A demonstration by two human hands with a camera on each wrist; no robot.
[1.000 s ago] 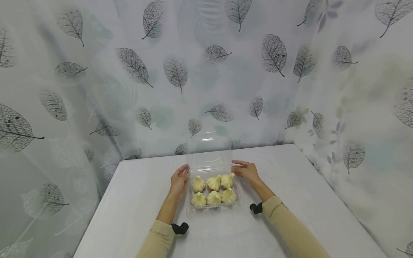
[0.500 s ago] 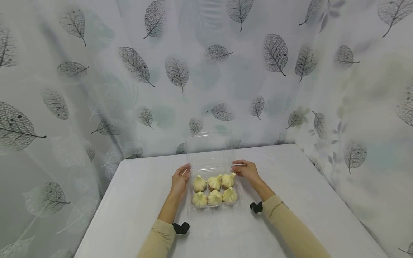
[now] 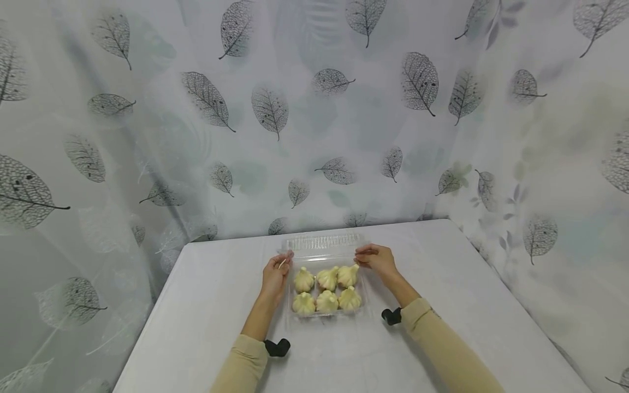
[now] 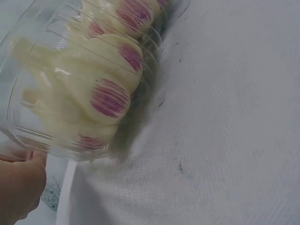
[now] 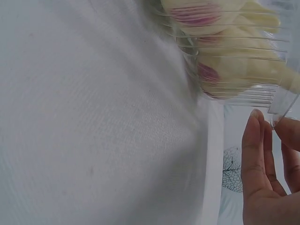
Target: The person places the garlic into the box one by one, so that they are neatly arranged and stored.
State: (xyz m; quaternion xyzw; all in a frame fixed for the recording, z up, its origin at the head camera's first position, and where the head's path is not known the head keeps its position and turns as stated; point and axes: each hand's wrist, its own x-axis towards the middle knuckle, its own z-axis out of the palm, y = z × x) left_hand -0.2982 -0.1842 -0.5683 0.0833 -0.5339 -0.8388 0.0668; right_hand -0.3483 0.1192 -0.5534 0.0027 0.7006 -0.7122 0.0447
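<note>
A clear plastic clamshell container point(image 3: 321, 315) holds several pale garlic bulbs point(image 3: 326, 301) in two rows. Its transparent lid point(image 3: 323, 242) shows as a low ridged band behind the bulbs; its exact tilt is hard to tell. My left hand point(image 3: 275, 275) pinches the container's far left corner; in the left wrist view, fingers point(image 4: 35, 161) meet the plastic edge. At the far right corner, my right hand point(image 3: 377, 261) pinches the rim between thumb and fingers, with the thumb point(image 5: 288, 131) against the edge in the right wrist view. Purple patches mark the bulbs' undersides point(image 4: 110, 97).
The container is on a white-covered table point(image 3: 211, 305). Behind and beside it hangs a leaf-patterned curtain point(image 3: 314, 125). A black wrist mount point(image 3: 277, 347) sits at the left cuff, another mount point(image 3: 391, 316) at the right cuff.
The lid, which stood tall behind the bulbs in both earlier frames, has swung down to a low band. Both hands stay at the far corners, their fingers shifting slightly.
</note>
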